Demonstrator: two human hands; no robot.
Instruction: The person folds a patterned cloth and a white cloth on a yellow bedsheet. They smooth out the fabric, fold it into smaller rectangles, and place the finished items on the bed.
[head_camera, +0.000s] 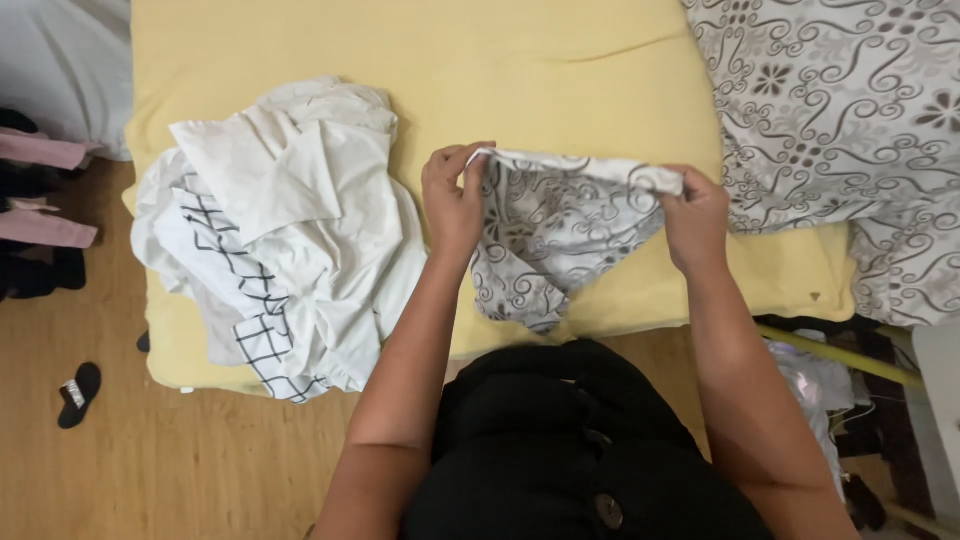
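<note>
My left hand (452, 200) and my right hand (695, 222) each grip one end of the top edge of a small white cloth with a grey swirl pattern (550, 235). The cloth is stretched between them and hangs down over the yellow mattress (520, 70). Its lower part is bunched and droops near the mattress's front edge. Just left of my left hand lies a heap of white fabric with a black grid pattern (285, 230).
A larger grey-swirl patterned cover (850, 120) lies on the right side of the mattress. A black sandal (78, 393) sits on the wooden floor (180, 460) at left. Pink and dark items (40, 220) stand at the far left. A yellow-green rod (840, 355) and clutter are at right.
</note>
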